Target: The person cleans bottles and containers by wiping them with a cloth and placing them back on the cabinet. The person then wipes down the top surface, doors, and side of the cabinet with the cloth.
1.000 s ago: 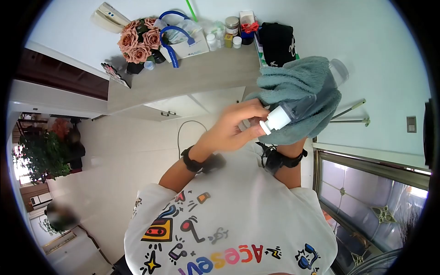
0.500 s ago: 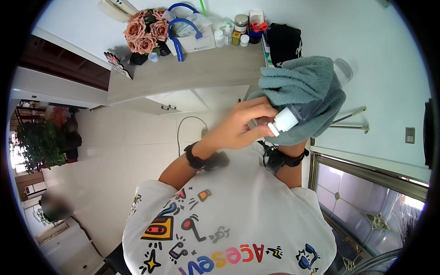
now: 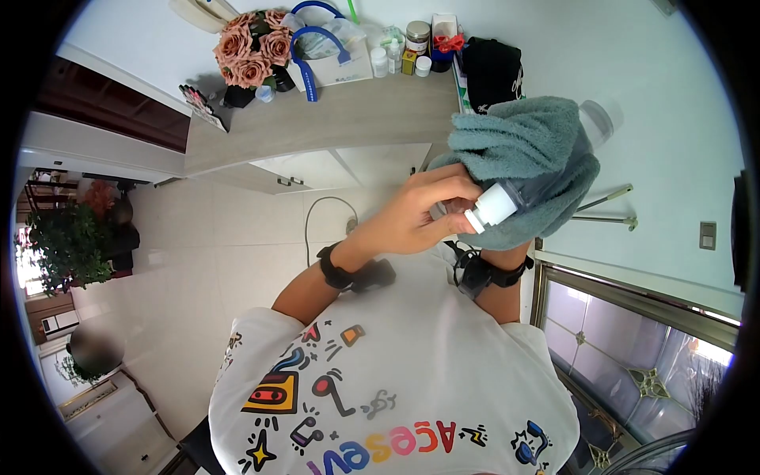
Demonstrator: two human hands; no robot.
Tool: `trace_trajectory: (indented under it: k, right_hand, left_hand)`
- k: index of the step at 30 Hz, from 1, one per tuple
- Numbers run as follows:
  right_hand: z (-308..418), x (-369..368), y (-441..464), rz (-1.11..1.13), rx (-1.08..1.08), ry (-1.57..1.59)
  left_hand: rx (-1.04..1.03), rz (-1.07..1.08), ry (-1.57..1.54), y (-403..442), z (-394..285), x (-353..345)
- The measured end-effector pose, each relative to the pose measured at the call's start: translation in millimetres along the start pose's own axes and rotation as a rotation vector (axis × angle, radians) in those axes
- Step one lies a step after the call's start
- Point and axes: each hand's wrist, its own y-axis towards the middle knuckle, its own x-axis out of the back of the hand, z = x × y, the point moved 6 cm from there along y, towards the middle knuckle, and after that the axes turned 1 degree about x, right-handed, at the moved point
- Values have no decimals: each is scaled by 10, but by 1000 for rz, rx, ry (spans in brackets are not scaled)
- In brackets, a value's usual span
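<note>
My left hand [image 3: 423, 210] is closed at the white cap [image 3: 495, 206] of a clear bottle [image 3: 532, 188], its thumb against the cap's end. The bottle lies tilted against a bunched grey-green towel [image 3: 518, 142]. A clear rounded end [image 3: 595, 125] sticks out past the towel's upper right side; whether it belongs to the same bottle is unclear. My right forearm runs up beneath the towel, which hides my right hand and its fingers. Both wrists wear black straps.
Ahead is a cabinet [image 3: 332, 119] carrying roses [image 3: 252, 49], a bag with blue handles [image 3: 340, 70], jars [image 3: 417, 38] and black cloth [image 3: 492, 73]. A metal wall bracket [image 3: 621, 222] is at the right, above a glass-paned door [image 3: 625, 340]. A cable [image 3: 309, 229] lies on the floor.
Since the first frame, my left hand, the bottle and the towel have shifted slightly right in view, as has the cabinet. The left hand's hold looks the same.
</note>
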Motion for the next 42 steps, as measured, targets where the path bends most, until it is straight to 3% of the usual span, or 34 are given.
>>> trace_trajectory:
  k: [29,35,42]
  right_hand:
    - [24,93,5,-12,24,-51]
    - [25,131,25,-26,16,-37]
    - [37,145,56,-31,18,-29]
  left_hand:
    - [27,31,42,65,-18,-118]
    - [127,22,-59,-22,28,-86]
    - [201,24,64,-44,-130,62]
